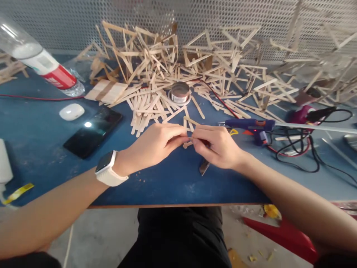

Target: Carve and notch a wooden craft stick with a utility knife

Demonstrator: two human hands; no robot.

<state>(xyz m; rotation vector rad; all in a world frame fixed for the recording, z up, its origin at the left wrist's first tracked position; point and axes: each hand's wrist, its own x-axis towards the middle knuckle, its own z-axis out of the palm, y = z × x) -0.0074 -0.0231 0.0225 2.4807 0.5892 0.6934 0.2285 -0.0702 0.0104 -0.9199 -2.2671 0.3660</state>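
Note:
My left hand (156,143) and my right hand (216,147) meet over the blue table (167,182), both with fingers pinched on a small frame of wooden craft sticks (189,124). The frame's upper sticks rise just above my fingertips; the rest is hidden by my fingers. A dark small tool (204,167) pokes out under my right hand, and I cannot tell whether the hand holds it. A white smartwatch (107,173) sits on my left wrist. A loose pile of craft sticks (147,106) lies just beyond my hands.
A blue glue gun (251,126) with tangled cables lies to the right. A roll of tape (180,93), a black phone (93,132), a white earbud case (71,111) and a lying plastic bottle (41,61) are on the table. Glued stick structures (223,56) crowd the back.

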